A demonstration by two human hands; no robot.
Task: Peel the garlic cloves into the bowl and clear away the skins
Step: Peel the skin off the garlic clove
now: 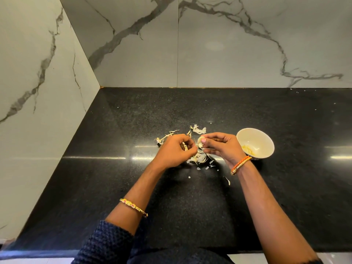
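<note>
Pinching a pale clove (200, 140) in curled right fingers (206, 142), left fingers (187, 147) curl on skin; bowl (255, 142) just right, skins (198, 158) below, bare tabletop (114, 168) left

The bowl (255, 143) stands on the bench (118, 187), peeled cloves (247, 149) in it. Just left of the bowl lie the skins (198, 158), scattered; the wall (209, 54) rises behind it.

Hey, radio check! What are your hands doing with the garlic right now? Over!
Right hand pinching garlic clove; left hand pulling skin. Bowl at right, peeled garlic inside. Loose skins on counter, not cleared. Over.
</note>
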